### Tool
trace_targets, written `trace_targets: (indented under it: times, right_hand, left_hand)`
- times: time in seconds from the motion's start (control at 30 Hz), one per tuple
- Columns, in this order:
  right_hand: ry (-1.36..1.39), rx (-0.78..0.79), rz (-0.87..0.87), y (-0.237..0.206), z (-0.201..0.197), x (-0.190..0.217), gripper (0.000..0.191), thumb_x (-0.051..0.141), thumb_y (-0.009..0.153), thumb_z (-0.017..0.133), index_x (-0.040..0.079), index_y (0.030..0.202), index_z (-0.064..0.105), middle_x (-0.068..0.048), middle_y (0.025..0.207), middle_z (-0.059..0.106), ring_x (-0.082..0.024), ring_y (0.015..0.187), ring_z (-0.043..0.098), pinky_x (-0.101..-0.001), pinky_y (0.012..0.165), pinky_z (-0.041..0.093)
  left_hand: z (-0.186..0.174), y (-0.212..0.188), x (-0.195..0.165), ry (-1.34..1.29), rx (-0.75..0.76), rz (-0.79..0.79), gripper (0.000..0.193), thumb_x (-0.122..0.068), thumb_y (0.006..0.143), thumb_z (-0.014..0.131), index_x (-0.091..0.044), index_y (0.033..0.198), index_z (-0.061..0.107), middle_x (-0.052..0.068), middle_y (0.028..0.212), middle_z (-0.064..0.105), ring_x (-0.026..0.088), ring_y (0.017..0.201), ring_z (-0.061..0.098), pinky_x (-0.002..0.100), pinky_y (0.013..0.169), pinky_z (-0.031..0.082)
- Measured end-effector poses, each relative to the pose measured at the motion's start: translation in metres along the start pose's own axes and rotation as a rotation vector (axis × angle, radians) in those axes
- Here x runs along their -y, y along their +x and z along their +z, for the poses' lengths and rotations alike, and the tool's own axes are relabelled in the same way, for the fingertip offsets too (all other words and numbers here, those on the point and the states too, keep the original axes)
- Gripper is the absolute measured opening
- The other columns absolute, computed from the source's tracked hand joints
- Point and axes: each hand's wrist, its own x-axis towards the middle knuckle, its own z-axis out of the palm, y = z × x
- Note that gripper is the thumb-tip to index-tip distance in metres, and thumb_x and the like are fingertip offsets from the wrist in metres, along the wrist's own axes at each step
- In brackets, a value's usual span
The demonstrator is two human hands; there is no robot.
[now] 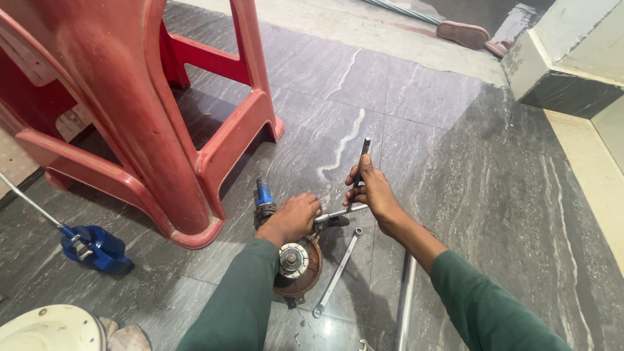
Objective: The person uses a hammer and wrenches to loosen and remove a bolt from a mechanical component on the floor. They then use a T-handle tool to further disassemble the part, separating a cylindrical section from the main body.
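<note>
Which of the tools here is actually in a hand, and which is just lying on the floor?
The L-shaped socket wrench is gripped in the right hand. The flat ring spanner lies untouched on the grey floor beside the rusty motor part.

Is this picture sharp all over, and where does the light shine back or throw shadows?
Head view: the hands, left hand and right hand, look sharp; the red plastic chair up close is soft and bulges from wide-angle distortion; the polished stone floor gives a pale sheen near the top; soft shadows lie under the chair and beside the ring spanner.
</note>
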Motion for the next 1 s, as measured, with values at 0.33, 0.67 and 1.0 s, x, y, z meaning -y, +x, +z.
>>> trace_targets:
  times: [0.33,0.67,1.0]
  right_hand:
    - [0.028,-0.056,0.022,0.002,0.002,0.001,0.069,0.075,0.092,0.037,0.007,0.095,0.051,-0.007,0.087,0.055,-0.018,0.066,0.062,-0.0372,0.062,0.061]
    - [-0.131,-0.047,0.004,0.007,-0.001,0.018,0.073,0.075,0.093,0.031,0.006,0.095,0.056,-0.012,0.091,0.068,-0.02,0.066,0.065,-0.0351,0.056,0.055]
    - [-0.019,-0.137,-0.246,0.038,0.009,0.046,0.06,0.06,0.102,0.036,0.009,0.081,0.06,-0.005,0.069,0.064,-0.015,0.065,0.064,-0.0318,0.067,0.054]
  left_hand:
    - [-0.01,0.001,-0.004,-0.017,0.097,-0.019,0.033,-0.032,0.086,0.074,-0.004,0.102,0.068,0.01,0.11,0.062,0.031,0.121,0.055,0.046,0.105,0.042]
    - [-0.013,0.005,-0.006,-0.044,0.132,-0.031,0.031,-0.026,0.083,0.076,-0.001,0.096,0.064,0.015,0.109,0.063,0.036,0.118,0.058,0.046,0.113,0.04]
    - [-0.017,0.007,-0.007,-0.056,0.124,-0.027,0.03,-0.023,0.079,0.076,-0.001,0.095,0.064,0.015,0.109,0.062,0.036,0.117,0.057,0.045,0.108,0.043]
